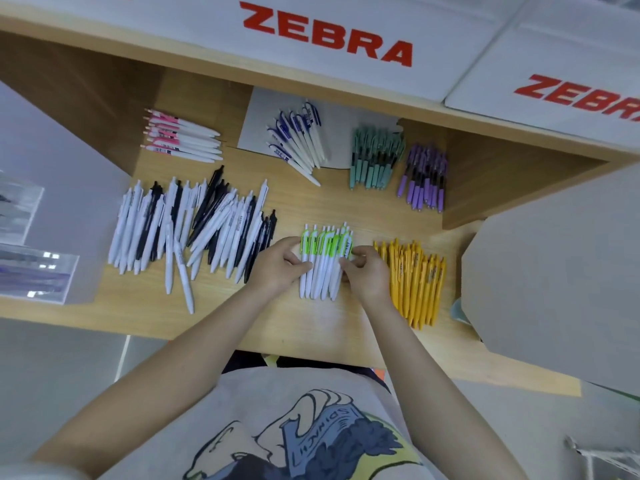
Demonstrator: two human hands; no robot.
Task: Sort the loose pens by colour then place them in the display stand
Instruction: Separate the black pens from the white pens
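My left hand (277,265) and right hand (363,271) bracket the green pens (325,261) from either side. The left fingers (294,259) are curled against the bundle's left edge, thumb near the green clips. The right fingers (348,263) are bent and pinching at the rightmost pen of the bundle, just under its green clip. The green pens lie side by side on the table (311,209), white barrels toward me, clips pointing away.

Just right of my right hand sit the yellow pens (415,282) in a tidy row, near the green group but apart from it. To the left sprawls the largest heap, the black and white pens (194,226), loosely fanned, with a few white ones strayed toward the table's near edge. Farther back I see the pink pens (180,136) at the left, the blue pens (298,140) lying partly on a grey sheet (353,133), then the teal pens (374,157) and the purple pens (424,176) close beside each other.

Above the table run white boards (329,32) printed ZEBRA in red. A clear plastic stand (31,271) shows at the far left.
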